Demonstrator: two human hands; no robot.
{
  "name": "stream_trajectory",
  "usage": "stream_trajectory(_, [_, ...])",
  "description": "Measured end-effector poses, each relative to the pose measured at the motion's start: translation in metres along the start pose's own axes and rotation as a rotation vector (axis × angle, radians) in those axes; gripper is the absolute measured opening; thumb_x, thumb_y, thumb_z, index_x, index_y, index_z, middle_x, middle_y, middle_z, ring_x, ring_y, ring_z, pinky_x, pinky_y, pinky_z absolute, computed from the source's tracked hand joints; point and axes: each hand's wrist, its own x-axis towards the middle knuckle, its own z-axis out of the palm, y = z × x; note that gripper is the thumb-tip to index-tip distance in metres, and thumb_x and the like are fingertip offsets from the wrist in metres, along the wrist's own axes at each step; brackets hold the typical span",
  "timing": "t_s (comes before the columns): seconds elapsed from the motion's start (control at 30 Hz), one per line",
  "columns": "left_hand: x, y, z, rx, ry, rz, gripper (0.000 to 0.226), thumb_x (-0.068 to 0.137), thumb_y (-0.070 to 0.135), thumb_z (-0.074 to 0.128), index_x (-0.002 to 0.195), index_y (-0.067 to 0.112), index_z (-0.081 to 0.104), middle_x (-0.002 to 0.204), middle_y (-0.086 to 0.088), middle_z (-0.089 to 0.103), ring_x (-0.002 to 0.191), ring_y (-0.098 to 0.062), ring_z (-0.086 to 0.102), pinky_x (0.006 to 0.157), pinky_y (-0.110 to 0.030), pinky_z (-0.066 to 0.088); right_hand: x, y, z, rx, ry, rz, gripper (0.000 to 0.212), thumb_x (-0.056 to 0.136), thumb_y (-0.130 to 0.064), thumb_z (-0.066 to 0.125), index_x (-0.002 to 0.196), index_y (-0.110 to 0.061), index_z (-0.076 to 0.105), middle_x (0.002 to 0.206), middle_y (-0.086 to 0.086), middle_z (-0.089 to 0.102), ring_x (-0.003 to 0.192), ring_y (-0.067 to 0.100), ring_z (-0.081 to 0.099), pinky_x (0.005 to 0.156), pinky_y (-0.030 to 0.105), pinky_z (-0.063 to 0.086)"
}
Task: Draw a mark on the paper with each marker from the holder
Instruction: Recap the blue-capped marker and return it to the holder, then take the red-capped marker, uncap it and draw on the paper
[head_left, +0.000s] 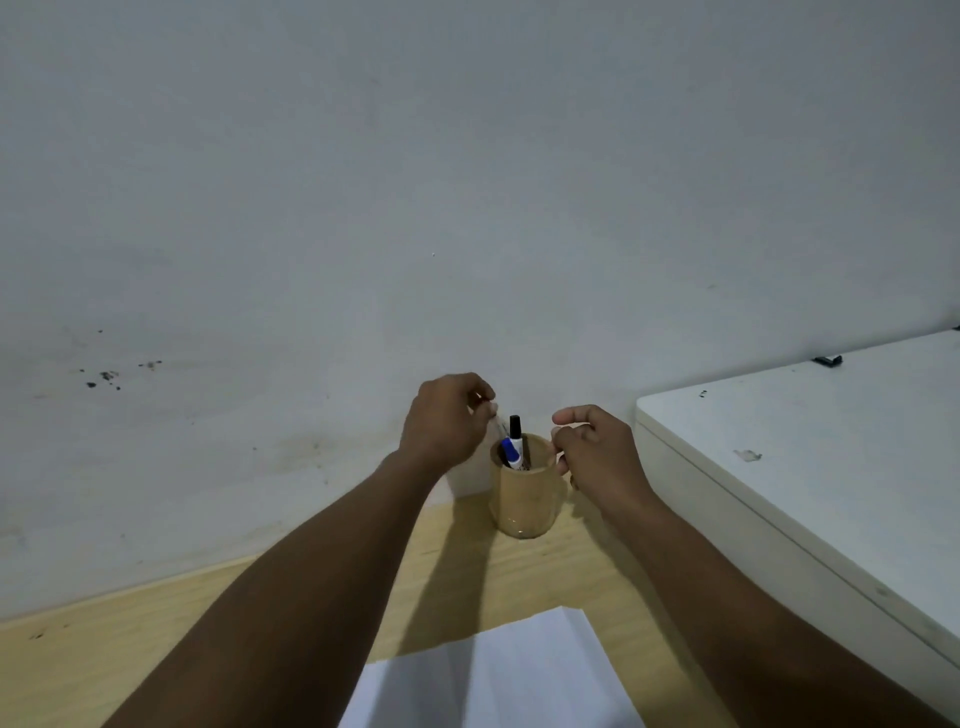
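Pale grey wall (467, 156) filling most of the view, scuffed and speckled at left. Light wooden desk (130, 639) below it, running along the wall. Large white flat-topped cabinet or appliance (810, 441) standing at right, just beside the desk's working area. White sheet of paper (493, 680) lying flat at the near edge, between the two forearms; no mark visible on the part shown.

Tan cylindrical wooden holder (522, 499) standing upright at the back of the desk, near the wall, well beyond the paper. Inside: a black-capped marker (515, 427) standing tallest, cap up, and a blue-capped white marker (511, 452) leaning lower beside it. Long axes near vertical, so any exit straight up and out of the rim.

Left hand (447, 421) raised above and left of the holder's rim, grip pressed together, pinching the top of a thin pale marker or pen (497, 423); barrel slanting down-right into the holder, lower end apparently inside the rim. Colour too blurred to tell.

Right hand (597, 452) touching the holder's right side near the rim, fingers curled, thumb and forefinger apart; steadying, seemingly, rather than holding anything.

Judgement: pulling-out step, early in the task. Left hand nearer the markers; lift along the slanted axis, up-left, then back toward the paper. Risk: tipping the holder if the barrel drags on the rim.
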Motion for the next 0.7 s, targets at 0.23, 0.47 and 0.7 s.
stream_trajectory(0.23, [-0.016, 0.006, -0.101, -0.191, 0.165, -0.073, 0.012, 0.089, 0.028, 0.076, 0.089, 0.016, 0.077, 0.082, 0.001, 0.078, 0.068, -0.015, 0.075, 0.068, -0.022, 0.057, -0.048, -0.051, 0.055, 0.375, -0.284, 0.241, 0.024, 0.096, -0.032, 0.063, 0.099, -0.009, 0.069, 0.072, 0.008, 0.069, 0.046, 0.015, 0.056, 0.042, 0.023, 0.035])
stream_trajectory(0.47, [-0.094, -0.026, -0.167, -0.547, 0.006, -0.295, 0.02, 0.092, 0.029, 0.074, 0.088, 0.01, 0.076, 0.078, -0.007, 0.074, 0.067, -0.017, 0.071, 0.067, -0.029, 0.056, -0.093, -0.075, 0.128, 0.893, -0.398, 0.482, 0.048, 0.084, -0.06, 0.07, 0.097, -0.014, 0.066, 0.066, 0.004, 0.063, 0.039, 0.01, 0.038, 0.038, 0.02, 0.025])
stream_trajectory(0.7, [-0.164, -0.076, -0.174, -0.864, 0.086, -0.544, 0.03, 0.098, 0.031, 0.066, 0.082, 0.005, 0.064, 0.063, -0.003, 0.059, 0.058, -0.018, 0.067, 0.061, -0.028, 0.055, -0.126, -0.076, 0.158, 0.605, -0.545, 0.208, 0.016, 0.098, -0.023, 0.063, 0.092, -0.009, 0.062, 0.058, 0.007, 0.061, 0.041, 0.013, 0.047, 0.042, 0.022, 0.035])
